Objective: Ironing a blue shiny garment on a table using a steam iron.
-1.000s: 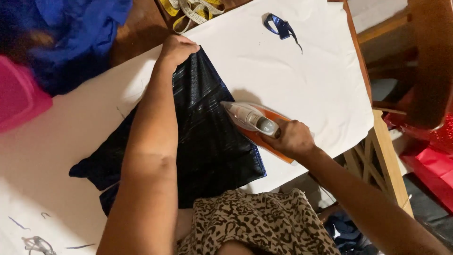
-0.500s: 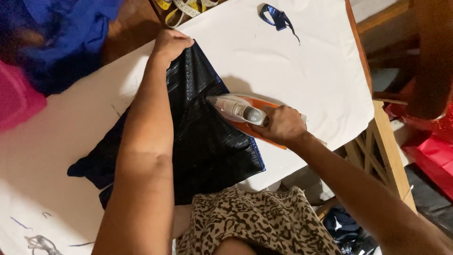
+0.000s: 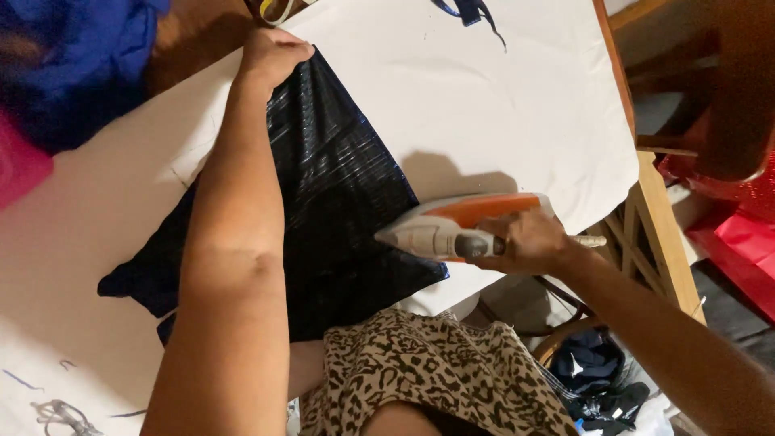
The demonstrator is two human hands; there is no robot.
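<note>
Right hand [image 3: 529,242] wrapped around the handle of an orange and white iron [image 3: 460,228], fingers curled shut over the grip. Iron lying sideways across the view, long axis near level, pointed nose aimed left onto the dark cloth [image 3: 339,210], heel toward the wrist, sole down at the cloth's right-hand edge. Left hand [image 3: 270,55] stretched far forward, fingers bunched and pressed on the top corner of the cloth, pinning it against the white cover [image 3: 500,105]. Forearm laid along the cloth's left half, hiding part of it. Dark, shiny cloth spread roughly as a triangle, narrow tip under the left hand, wide base toward the body, long axis running from upper middle down to lower left. Plenty of bare white cover to the right of and above the iron, up to the slanted right edge of the board, where a wooden frame [image 3: 662,234] shows just past it. More bare cover to the left of the cloth. Near edge of the cover just below the iron, close to the leopard-print garment [image 3: 436,371]. Blue fabric [image 3: 89,56] heaped at upper left, off the cover; a small blue scrap [image 3: 472,10] at the top edge; red bags [image 3: 743,234] on the floor at right.
</note>
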